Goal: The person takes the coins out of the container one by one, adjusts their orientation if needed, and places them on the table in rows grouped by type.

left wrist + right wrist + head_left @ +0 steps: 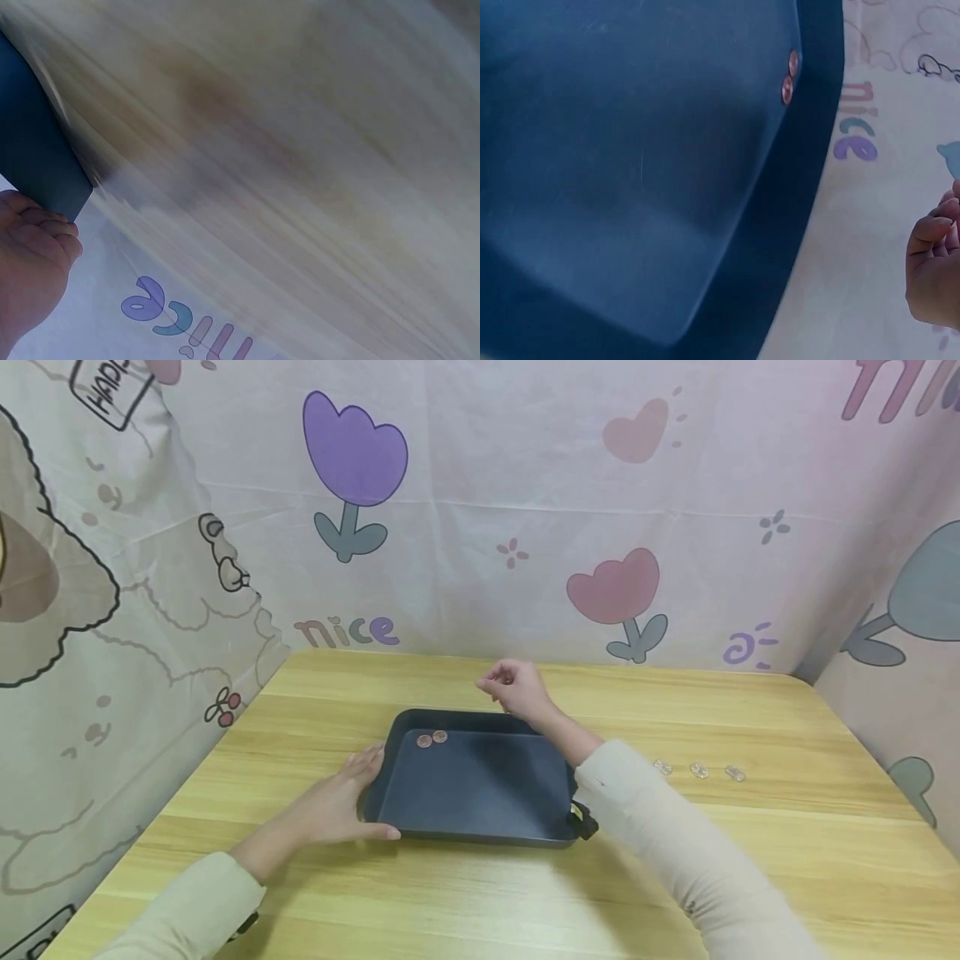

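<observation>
A dark rectangular baking tray (480,841) lies on the wooden table. My left hand (341,797) holds its near left corner, thumb along the front wall and fingers against the left side. In the left wrist view, the curled fingers (52,229) sit right at the tray's corner. Two small round copper-coloured pieces (432,739) lie side by side inside, by the far left corner. Above the tray's far rim hovers my right hand (517,687), its fingers bent and fingertips together. I cannot tell whether something small is between them.
Three small, clear, shiny pieces (699,770) lie in a row on the table (795,852), right of the tray. Behind the table hangs a printed cloth (480,468) with flowers and hearts, which continues along both sides. A black piece (583,821) shows beneath the right sleeve.
</observation>
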Tool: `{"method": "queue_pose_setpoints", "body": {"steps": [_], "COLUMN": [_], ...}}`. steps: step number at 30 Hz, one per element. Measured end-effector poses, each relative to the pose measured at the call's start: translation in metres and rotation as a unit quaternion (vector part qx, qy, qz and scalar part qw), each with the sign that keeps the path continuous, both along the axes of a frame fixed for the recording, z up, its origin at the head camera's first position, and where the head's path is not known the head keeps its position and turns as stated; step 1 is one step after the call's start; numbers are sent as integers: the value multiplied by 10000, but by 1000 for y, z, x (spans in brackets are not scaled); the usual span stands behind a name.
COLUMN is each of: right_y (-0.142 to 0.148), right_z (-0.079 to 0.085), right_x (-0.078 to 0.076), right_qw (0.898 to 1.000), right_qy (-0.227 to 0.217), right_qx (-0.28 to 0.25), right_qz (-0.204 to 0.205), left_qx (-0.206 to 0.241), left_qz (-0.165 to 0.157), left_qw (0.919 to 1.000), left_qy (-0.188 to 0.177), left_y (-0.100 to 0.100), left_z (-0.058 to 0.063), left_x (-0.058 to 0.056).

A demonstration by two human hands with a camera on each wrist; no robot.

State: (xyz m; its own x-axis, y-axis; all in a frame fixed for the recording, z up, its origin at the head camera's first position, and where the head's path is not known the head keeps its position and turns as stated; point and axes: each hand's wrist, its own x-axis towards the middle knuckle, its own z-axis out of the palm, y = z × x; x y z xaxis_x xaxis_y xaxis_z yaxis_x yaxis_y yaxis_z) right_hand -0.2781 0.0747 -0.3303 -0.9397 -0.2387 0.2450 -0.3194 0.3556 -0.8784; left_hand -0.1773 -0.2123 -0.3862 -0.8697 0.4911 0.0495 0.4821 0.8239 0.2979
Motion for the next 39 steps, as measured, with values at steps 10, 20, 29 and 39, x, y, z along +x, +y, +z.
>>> {"method": "queue_pose_setpoints", "body": {"steps": [10, 20, 29, 39], "right_y": [-32, -45, -47, -47], "right_z": [-27, -51, -61, -62], "right_x": [-10, -12, -14, -11], "right_qw": [9887, 9590, 9496, 9586], "right_qy": [-463, -1167, -1452, -1298], "right_qx": [825, 1881, 2170, 2022], "right_qz": [1158, 1771, 1736, 1526], "left_qx": [48, 78, 108, 143], "left_qz": [-27, -1, -65, -62], "left_qw": [10000, 10000, 9999, 9998], "left_qy": [17, -39, 55, 99], "left_y": [0, 0, 1, 0], "left_z": [1, -1, -1, -1], "left_x": [0, 1, 0, 1]}}
